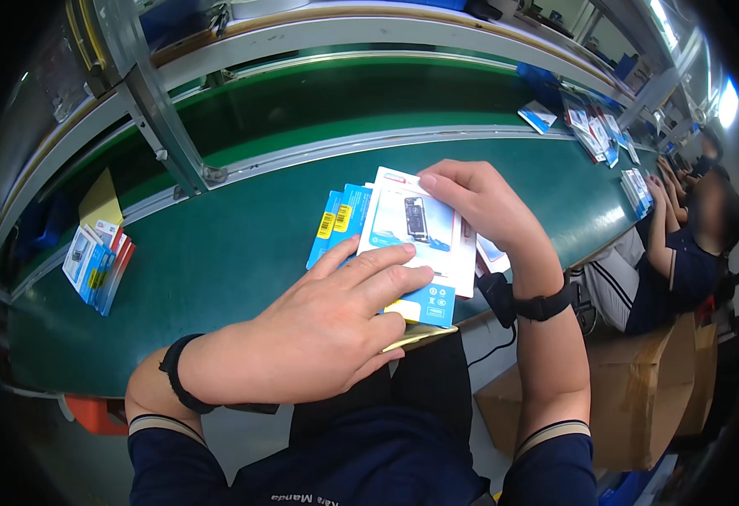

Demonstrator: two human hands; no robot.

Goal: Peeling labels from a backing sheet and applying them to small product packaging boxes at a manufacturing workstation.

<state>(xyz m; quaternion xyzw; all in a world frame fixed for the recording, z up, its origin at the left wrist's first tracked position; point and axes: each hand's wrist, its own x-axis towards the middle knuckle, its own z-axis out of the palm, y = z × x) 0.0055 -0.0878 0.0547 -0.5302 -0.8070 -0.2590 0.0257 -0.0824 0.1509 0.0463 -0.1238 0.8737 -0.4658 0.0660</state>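
Long green work table (217, 253) curving away, fanned blue-and-white retail packs (403, 232) lying at its near edge, a leaning stack of similar packs (95, 261) far left, more packs (593, 126) scattered at the far right end

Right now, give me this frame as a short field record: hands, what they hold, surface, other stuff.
left hand: palm down, fingers resting on the fanned packets
right hand: grips the packets' upper right edge
fanned packets: flat white and blue retail cards, held at the table edge
table: green surface
side stack: similar packets, far left, apart from both hands
co-worker: seated at right
cardboard box: on the floor, lower right
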